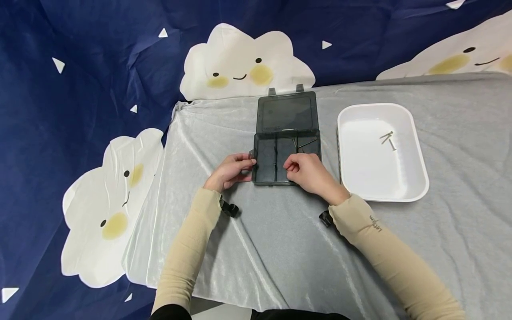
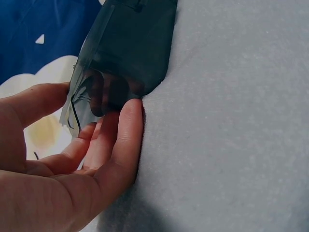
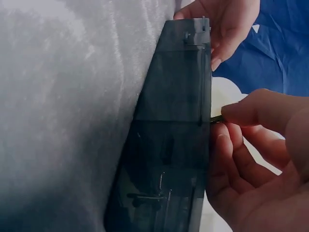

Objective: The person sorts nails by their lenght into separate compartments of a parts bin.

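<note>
A dark see-through plastic compartment box [image 1: 265, 161] lies on the cloth, its hinged lid [image 1: 287, 113] laid back. My left hand [image 1: 233, 171] grips the box's left side, thumb at the rim and fingers against the side wall. Over the box's right compartment, my right hand [image 1: 308, 173] pinches a small screw [image 3: 217, 119] between thumb and fingers, just at the rim in the right wrist view. Several screws [image 1: 307, 143] lie in the far part of that compartment. My right fingers hide its near right part in the head view.
To the right stands a white plastic tray [image 1: 421, 180] with several loose screws [image 1: 387, 137] inside. Grey cloth [image 1: 288, 249] covers the table in soft folds. A dark blue curtain [image 1: 152, 58] printed with clouds hangs behind and at the left.
</note>
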Demonstrator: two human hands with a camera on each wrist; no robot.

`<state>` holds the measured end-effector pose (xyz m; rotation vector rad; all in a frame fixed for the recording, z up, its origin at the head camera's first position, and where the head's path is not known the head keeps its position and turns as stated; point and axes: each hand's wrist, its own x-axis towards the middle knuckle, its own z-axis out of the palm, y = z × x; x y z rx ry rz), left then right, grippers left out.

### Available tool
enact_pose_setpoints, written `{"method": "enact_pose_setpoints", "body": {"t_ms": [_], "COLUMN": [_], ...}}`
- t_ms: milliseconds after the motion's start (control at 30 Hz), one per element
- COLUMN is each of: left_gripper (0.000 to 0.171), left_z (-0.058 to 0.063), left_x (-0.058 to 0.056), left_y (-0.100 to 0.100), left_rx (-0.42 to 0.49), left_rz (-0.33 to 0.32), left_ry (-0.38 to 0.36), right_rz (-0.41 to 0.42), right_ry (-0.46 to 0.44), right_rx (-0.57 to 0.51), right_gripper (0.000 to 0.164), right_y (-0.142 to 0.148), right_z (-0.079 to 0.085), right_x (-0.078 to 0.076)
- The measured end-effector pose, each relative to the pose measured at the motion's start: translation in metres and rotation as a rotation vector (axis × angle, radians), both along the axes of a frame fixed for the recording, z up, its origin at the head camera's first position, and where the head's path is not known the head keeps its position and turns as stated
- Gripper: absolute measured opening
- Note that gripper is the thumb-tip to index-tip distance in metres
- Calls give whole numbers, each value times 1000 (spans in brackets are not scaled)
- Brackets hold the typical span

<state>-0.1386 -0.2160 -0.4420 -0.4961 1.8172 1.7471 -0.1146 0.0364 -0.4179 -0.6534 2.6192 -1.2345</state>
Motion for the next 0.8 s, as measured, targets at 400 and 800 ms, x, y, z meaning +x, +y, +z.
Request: {"method": "enact_pose_setpoints", "body": {"t_ms": [400, 800], "left_gripper": [35, 35], "left_z": [0, 1], "left_x": [1, 1], "left_y": [0, 1], "left_rx": [-16, -1], "left_rz": [1, 6], "left_ry": [-6, 0], "right_rz": [3, -50], "right_ry": [52, 83], "right_rx": [23, 6], "right_gripper": [14, 13], "right_y": [3, 19], "right_z": [5, 29], "right_x": [2, -7]}}
